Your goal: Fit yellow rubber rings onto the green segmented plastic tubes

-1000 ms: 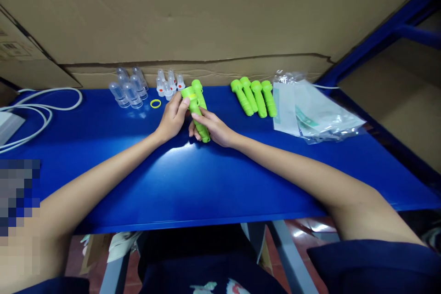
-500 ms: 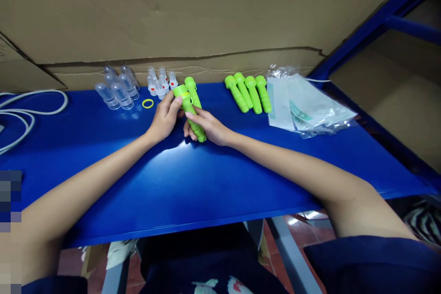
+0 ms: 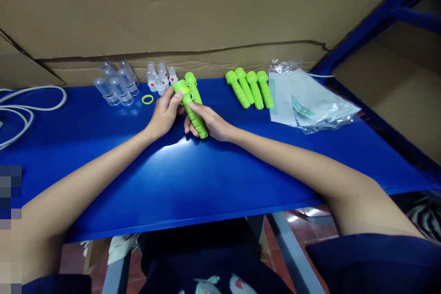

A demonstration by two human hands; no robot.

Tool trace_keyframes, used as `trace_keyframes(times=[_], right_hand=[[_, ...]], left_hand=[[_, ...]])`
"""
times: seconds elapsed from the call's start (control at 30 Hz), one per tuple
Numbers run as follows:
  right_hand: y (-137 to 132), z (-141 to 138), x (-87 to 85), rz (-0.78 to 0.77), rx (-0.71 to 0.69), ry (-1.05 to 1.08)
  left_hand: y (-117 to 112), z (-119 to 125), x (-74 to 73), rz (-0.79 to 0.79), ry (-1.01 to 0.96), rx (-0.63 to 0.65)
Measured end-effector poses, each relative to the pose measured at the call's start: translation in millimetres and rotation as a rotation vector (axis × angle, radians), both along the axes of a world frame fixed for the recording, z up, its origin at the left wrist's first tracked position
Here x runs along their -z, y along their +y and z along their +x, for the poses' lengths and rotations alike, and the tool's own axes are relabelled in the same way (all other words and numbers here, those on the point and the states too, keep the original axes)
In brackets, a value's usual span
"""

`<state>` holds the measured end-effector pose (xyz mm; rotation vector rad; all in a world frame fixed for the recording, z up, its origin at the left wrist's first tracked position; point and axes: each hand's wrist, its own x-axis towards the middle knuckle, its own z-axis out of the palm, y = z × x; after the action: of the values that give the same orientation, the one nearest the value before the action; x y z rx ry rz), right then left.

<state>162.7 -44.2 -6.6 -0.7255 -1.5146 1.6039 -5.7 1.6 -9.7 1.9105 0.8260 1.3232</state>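
between left grip (image 3: 164,113) and right grip (image 3: 216,124) (both holding it) slants a ridged, yellow-banded green flashlight (image 3: 197,122).

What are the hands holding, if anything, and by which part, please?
A green flashlight: the left hand holds it at the wide head end, and the right hand holds it around the ridged handle.
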Motion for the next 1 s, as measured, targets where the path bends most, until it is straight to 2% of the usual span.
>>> trace_keyframes(times=[0.17,0.43,0.57,0.83,1.0], right_hand=[[-1.5,-1.2,-4.2,-0.062,0.023,-0.01],[-1.3,-2.7,-7.1,-0.14,0.044,0.004],[-0.4,-1.2,-6.0,-0.149,0.021,0.018],[1.1,-1.2,-10.3,-0.182,0.02,0.024],[1.3,0.4,-10.2,-0.186,0.013,0.02]], left_hand=[[0.7,0.3,-0.7,-0.038,-0.021,0.032],[8.9,-1.6,3.1,-0.239,-0.153,0.195],[9.7,-1.8,3.7,-0.298,-0.202,0.231],[4.4,-4.4,1.6,-0.322,-0.111,0.286],[6.1,-4.0,3.9,-0.364,-0.119,0.283]])
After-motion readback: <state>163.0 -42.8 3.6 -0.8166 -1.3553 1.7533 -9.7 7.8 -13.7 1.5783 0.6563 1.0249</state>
